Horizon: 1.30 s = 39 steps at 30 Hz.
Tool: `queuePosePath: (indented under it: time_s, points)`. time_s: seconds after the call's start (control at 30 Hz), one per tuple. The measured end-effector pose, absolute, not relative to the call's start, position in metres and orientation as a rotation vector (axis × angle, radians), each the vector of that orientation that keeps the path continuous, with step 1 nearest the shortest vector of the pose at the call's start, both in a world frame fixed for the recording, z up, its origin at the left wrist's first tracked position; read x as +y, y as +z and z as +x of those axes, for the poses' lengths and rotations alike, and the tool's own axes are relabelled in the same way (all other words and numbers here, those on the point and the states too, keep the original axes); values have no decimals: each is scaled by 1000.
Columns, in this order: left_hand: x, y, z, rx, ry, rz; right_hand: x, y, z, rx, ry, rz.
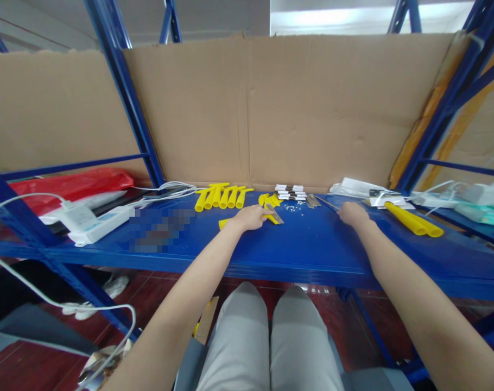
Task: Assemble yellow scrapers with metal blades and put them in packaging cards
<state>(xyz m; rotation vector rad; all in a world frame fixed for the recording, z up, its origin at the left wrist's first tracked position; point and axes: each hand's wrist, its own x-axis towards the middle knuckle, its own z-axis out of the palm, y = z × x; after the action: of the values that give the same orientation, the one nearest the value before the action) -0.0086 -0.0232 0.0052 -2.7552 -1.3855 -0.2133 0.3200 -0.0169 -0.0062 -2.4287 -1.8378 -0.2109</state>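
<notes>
My left hand (250,217) is closed around a yellow scraper (272,218). Its flat metal blade points right, and the end of its tubular handle shows left of the hand. Further right, my right hand (354,213) grips a screwdriver (327,203), whose thin shaft points left over the table; its handle is hidden in the fingers. Just behind the left hand lie small yellow plastic pieces (269,200). Between the hands are scattered tiny screws (290,207). Metal blades (312,201) lie near the screwdriver's tip, beside a stack of white-and-black packets (290,192).
Several yellow scraper handles (221,196) stand in a row at the back left. Two yellow tubes (413,220) lie at the right. A white power strip (102,225) with cables occupies the left. Cardboard (296,108) walls off the back of the blue table (287,250).
</notes>
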Motion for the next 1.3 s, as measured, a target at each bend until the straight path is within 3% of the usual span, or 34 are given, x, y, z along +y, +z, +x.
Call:
queuePosePath:
  time_s: [0.53,0.83,1.07,1.3]
  points:
    - [-21,1,-7,-1246,-212,-2739,-16,-7,318,-1748,-199,-2425]
    - [-20,0,-8,-1215,-217,-2769,-37,18,264,-1858,-530,-2059]
    - [-22,3,-8,-1242,-147,-2745,-18,27,199,-2230,-279,-1937]
    - [-24,6,-7,-1271,-103,-2718,11,27,175,-2244,-97,-1977]
